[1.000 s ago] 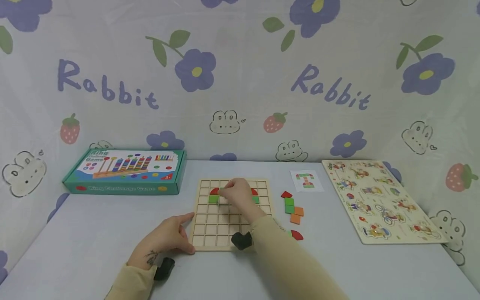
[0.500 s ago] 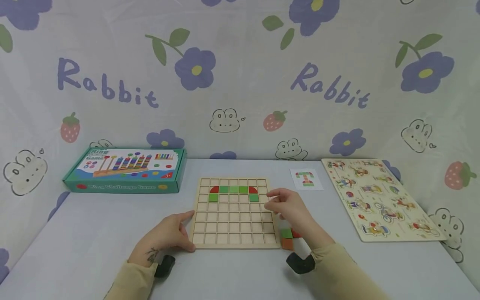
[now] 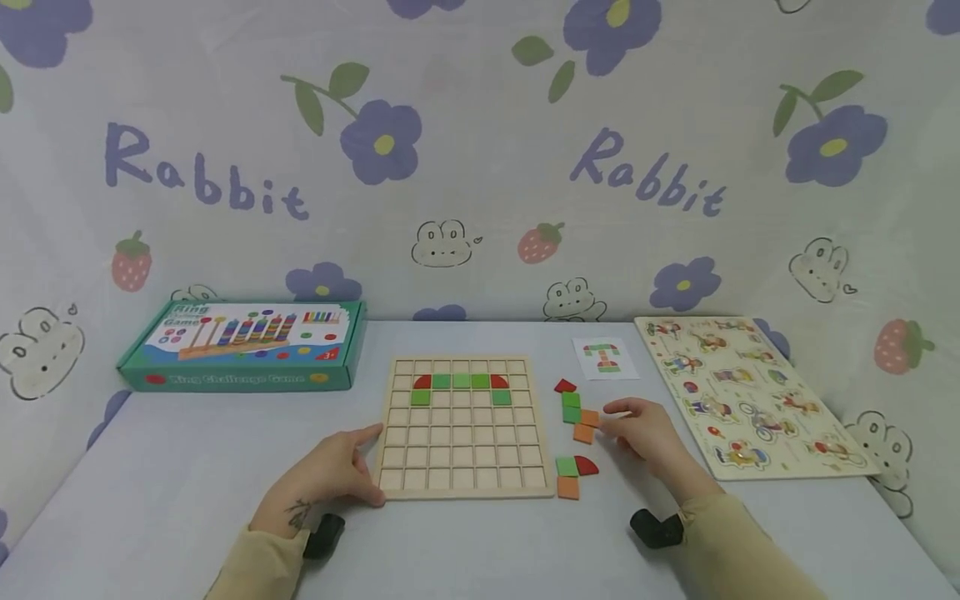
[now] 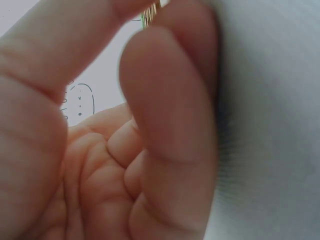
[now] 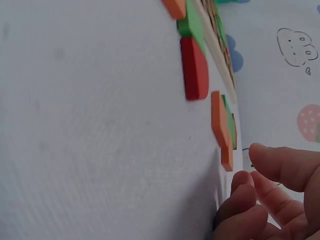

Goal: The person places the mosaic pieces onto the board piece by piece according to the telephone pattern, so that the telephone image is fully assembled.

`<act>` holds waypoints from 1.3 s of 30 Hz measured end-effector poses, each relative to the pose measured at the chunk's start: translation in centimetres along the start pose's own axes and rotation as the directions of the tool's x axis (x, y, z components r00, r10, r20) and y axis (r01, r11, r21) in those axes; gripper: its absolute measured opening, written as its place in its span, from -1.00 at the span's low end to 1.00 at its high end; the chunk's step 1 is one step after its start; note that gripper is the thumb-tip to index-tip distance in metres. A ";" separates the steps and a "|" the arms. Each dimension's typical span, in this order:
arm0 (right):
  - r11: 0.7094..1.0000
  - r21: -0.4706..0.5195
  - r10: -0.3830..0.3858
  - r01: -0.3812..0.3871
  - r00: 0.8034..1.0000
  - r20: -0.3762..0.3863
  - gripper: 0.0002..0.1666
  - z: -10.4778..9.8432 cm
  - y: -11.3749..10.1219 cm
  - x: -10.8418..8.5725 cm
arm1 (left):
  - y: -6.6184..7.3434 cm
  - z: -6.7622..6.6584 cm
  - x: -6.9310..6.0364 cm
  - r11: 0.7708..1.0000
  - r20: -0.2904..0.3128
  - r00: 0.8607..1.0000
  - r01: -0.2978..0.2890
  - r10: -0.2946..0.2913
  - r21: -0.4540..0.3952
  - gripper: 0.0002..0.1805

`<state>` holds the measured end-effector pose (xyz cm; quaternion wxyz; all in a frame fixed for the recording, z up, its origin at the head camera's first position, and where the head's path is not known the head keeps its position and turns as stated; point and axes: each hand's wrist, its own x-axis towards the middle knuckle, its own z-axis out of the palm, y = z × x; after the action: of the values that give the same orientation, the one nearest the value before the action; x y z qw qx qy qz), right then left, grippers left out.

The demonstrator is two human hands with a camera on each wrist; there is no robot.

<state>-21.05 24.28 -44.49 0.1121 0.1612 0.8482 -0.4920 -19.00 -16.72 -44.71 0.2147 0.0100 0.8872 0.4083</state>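
In the head view, my left hand rests at the left side of a wooden grid board, its thumb and index finger touching the frame. Across an upper row lie green square tiles between a left red quarter-round tile and a right one. Below each red piece sits one more green square. My right hand is right of the board, fingertips close to an orange square tile. In the right wrist view its thumb and fingers stand apart, holding nothing, near the orange tiles.
Loose green tiles, orange tiles and red pieces lie right of the board. A pattern card lies behind them. A picture peg board stands far right, and a green game box at the back left.
My right hand has left the board's upper row and moved right to the loose tiles. A green tile now shows where it was, between the red pieces. My left hand stays put.
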 end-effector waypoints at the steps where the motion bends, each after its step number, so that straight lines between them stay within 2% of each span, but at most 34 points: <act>1: 1.000 -0.012 0.005 -0.005 1.000 -0.002 -0.53 0.0 0.0 0.2 | -0.1 0.0 0.0 1.000 -0.001 1.000 0.000 0.000 -0.001 0.11; 12: 0.995 -0.101 0.026 -0.026 1.000 -0.001 -0.56 0.4 -0.6 1.2 | -0.2 0.0 0.1 1.000 -0.008 1.000 -0.007 0.007 0.004 0.10; 19: 0.986 -0.169 0.005 -0.006 1.000 -0.007 -0.59 0.7 -0.9 1.0 | -0.2 0.1 0.0 1.000 -0.011 1.000 -0.009 0.009 0.011 0.10; 32: 0.988 -0.153 -0.024 0.020 0.999 -0.025 -0.80 1.0 -1.4 0.7 | -0.1 0.0 0.0 1.000 -0.001 1.000 -0.001 0.001 0.003 0.11; 39: 0.994 -0.094 -0.059 0.054 0.997 -0.055 -0.74 1.4 -4.0 0.9 | -0.2 0.0 0.2 1.000 0.000 1.000 -0.007 0.007 0.001 0.11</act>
<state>-23.37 21.33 -42.31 0.0810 0.1456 0.8772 -0.4503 -19.12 -16.82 -44.93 0.2136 0.0131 0.8873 0.4085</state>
